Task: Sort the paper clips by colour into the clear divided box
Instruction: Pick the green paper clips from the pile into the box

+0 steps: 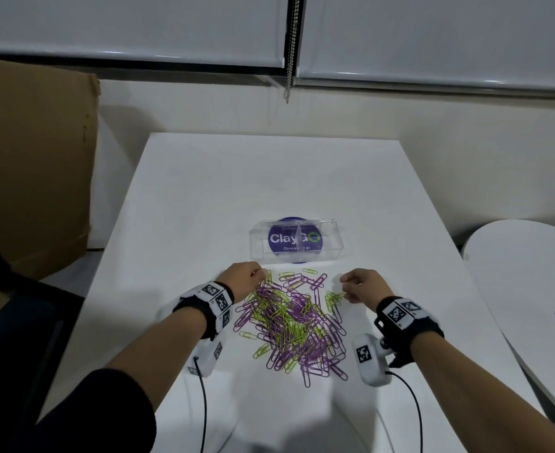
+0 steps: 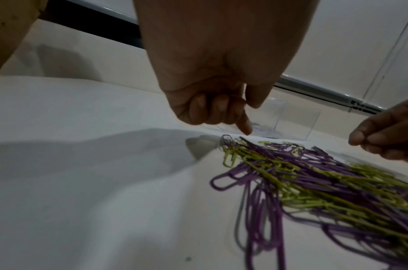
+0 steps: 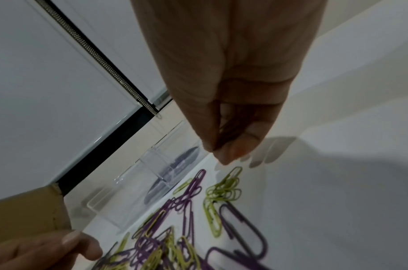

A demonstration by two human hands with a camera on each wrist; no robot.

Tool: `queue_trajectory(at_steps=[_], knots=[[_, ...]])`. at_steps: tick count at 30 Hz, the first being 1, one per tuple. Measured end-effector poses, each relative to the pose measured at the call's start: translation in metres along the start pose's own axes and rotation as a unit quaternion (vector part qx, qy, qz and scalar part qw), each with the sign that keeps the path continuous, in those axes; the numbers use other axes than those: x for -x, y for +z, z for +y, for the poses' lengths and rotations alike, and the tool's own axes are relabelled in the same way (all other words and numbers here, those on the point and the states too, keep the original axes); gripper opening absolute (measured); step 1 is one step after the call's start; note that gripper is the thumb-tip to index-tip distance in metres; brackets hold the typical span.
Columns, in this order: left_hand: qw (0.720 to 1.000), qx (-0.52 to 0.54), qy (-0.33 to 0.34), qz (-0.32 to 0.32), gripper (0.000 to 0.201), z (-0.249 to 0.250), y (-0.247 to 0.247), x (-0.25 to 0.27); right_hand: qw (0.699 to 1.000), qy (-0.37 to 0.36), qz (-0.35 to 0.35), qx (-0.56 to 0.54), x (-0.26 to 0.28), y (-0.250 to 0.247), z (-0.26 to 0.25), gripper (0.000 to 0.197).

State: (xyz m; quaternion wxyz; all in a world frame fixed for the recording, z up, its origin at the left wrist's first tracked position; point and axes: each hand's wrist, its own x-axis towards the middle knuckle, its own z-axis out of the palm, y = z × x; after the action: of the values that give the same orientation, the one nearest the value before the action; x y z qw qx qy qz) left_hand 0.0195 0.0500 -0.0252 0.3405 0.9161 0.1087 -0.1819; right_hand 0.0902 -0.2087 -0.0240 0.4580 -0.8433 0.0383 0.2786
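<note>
two hands (image 1: pixel 241 275) (image 1: pixel 362 285), one clip pile (image 1: pixel 294 322), one box (image 1: pixel 297 240)

A white table by a pale wall

The table (image 1: pixel 269 178) stands against the wall (image 1: pixel 204 103). Two white blinds (image 1: pixel 132 27) hang above, with a bead chain (image 1: pixel 291 50) between them. A big brown cardboard sheet (image 1: pixel 31 165) leans at the left. A round white table (image 1: pixel 531 266) sits at the right. The light is dim.
</note>
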Motion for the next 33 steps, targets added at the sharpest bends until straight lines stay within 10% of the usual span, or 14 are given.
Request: queue_trajectory(at_steps=[9,18,26,33], knots=[[0.996,-0.084,0.030,-0.014,0.031,0.017,0.007,-0.006,0.995,-0.022,0.006,0.092,-0.004,0.005,-0.001,0.012],[0.994,-0.094,0.042,-0.029,0.030,0.004,0.004,-0.008,0.997,-0.031,-0.055,-0.035,0.002,0.008,-0.008,0.016],[0.987,-0.137,-0.018,0.086,0.025,0.002,0.003,-0.011,0.998,-0.047,-0.032,-0.004,0.003,0.002,-0.008,0.021],[0.986,-0.124,-0.044,0.102,0.026,0.002,0.009,-0.014,0.970,-0.023,0.073,0.232,-0.003,-0.008,0.014,0.020]])
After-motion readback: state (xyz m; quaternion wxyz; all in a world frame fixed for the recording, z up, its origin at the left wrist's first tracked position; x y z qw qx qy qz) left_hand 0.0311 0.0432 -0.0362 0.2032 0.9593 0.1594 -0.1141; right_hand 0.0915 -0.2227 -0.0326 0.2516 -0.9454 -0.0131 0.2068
